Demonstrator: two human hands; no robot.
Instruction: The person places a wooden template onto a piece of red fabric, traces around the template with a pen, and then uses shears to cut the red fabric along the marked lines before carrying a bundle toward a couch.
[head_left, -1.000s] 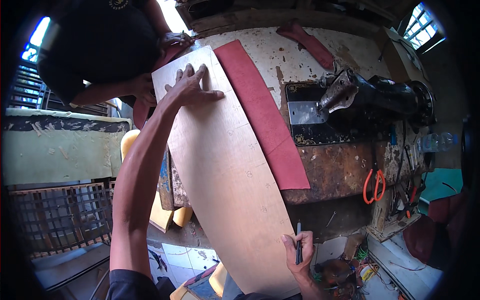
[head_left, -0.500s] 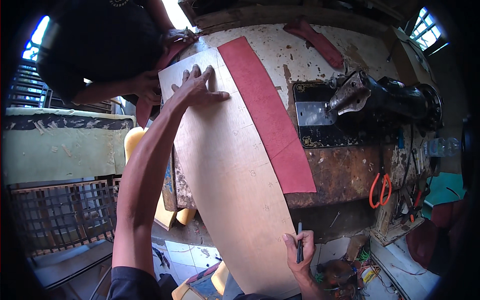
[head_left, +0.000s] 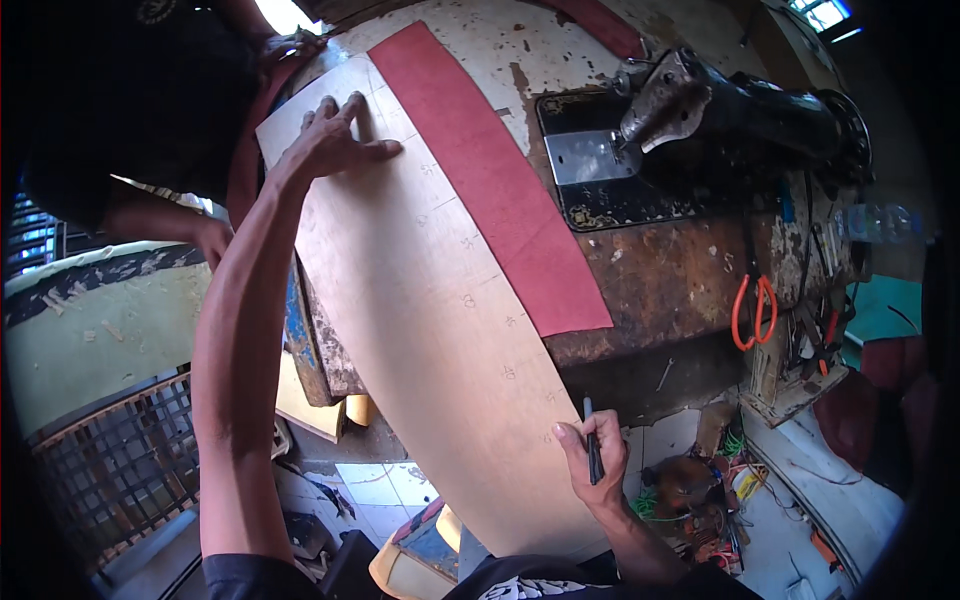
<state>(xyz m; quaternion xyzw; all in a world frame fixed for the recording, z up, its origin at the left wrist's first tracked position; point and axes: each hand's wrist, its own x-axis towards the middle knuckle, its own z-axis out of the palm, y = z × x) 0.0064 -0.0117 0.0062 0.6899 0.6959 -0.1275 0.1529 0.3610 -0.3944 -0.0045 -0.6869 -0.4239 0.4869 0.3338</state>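
Observation:
My left hand (head_left: 335, 142) lies with fingers spread on the far end of a long, thin wooden board (head_left: 400, 270), which has pencil marks along its right edge. A strip of red leather-like material (head_left: 490, 190) shows beside that edge, lying on the worktable. Closed around a dark pen (head_left: 595, 462), my right hand (head_left: 613, 465) has its thumb at the board's right edge near me. The pen stands roughly upright in the fingers. The near end of the board reaches over the table edge toward my body.
A black sewing machine (head_left: 720, 130) stands right of the red strip. Orange-handled scissors (head_left: 754, 312) hang at the table's front. A person's hand (head_left: 213, 240) is left of my forearm. Tangled wires and parts (head_left: 690, 490) lie on the floor at right.
My view has shifted, so the scene sits higher and farther left. Both my hands keep their places on the board. The other person's nearer hand has moved toward me, away from the board.

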